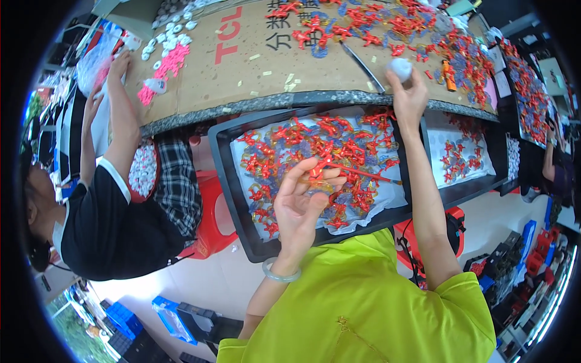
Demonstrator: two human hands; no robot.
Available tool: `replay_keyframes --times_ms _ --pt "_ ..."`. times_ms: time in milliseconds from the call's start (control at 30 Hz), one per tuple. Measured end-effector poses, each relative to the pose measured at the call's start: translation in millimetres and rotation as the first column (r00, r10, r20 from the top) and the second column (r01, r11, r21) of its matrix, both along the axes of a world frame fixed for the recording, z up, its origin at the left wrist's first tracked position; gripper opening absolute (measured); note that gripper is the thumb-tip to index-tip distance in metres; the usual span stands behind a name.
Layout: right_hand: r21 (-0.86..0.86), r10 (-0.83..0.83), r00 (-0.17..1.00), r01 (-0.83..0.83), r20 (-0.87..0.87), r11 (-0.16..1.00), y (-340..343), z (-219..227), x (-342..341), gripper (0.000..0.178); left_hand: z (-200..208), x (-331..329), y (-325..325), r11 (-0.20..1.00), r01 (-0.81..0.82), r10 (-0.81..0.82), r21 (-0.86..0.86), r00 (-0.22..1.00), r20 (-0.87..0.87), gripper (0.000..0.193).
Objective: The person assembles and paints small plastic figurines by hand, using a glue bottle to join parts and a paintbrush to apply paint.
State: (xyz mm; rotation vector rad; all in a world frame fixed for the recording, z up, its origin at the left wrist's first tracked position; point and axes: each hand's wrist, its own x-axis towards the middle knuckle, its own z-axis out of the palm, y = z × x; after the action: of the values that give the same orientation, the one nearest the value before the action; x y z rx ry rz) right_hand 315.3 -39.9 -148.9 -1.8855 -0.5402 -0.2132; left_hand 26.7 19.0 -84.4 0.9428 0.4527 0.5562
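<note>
My left hand [298, 206], a pale bangle on its wrist, is raised over a black tray [227, 181]. Its curled fingers hold a small red-and-yellow plastic figure [316, 172]. A thin red-handled stick like a paintbrush [369, 174] extends rightward from these fingers; whether they grip it is unclear. Many similar red, clear yellow and bluish pieces [272, 151] lie on white paper in the tray. At the table edge, my right hand [410, 94] closes around a white rounded object [399, 68], possibly a small bottle. Metal tweezers [363, 66] rest beside it.
Cardboard [206, 78] covers the table, bearing small yellow scraps and heaps of red and bluish pieces [417, 24]. An orange tube [448, 75] stands at right. Pink pieces [173, 60] and white rings lie left, near a seated co-worker [115, 212]. A second tray [463, 163] adjoins mine.
</note>
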Motion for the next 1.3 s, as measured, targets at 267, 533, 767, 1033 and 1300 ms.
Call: replay_keyframes --times_ms 267,533,767,1033,1300 --pt "-0.001 0.481 0.854 -0.491 -0.199 0.871 -59 90 -117 0.047 4 3 7 0.997 -0.041 0.042 0.071 0.999 -0.006 0.062" --pt "-0.136 0.443 0.895 -0.446 -0.056 0.885 -83 88 -165 0.041 4 9 8 1.000 -0.019 0.018 0.007 0.999 0.044 0.060" --pt "-0.187 0.540 0.841 -0.527 0.022 0.829 -71 88 -165 0.043 5 2 9 0.999 -0.027 0.028 -0.022 0.999 0.036 0.059" --pt "-0.212 0.562 0.826 -0.544 0.030 0.812 -66 88 -169 0.042 5 -4 8 0.996 -0.035 0.039 -0.082 0.998 0.042 0.060" --pt "-0.217 0.555 0.829 -0.531 0.066 0.819 -65 89 -171 0.042 7 -5 7 0.999 -0.028 0.029 -0.017 1.000 0.012 0.066"
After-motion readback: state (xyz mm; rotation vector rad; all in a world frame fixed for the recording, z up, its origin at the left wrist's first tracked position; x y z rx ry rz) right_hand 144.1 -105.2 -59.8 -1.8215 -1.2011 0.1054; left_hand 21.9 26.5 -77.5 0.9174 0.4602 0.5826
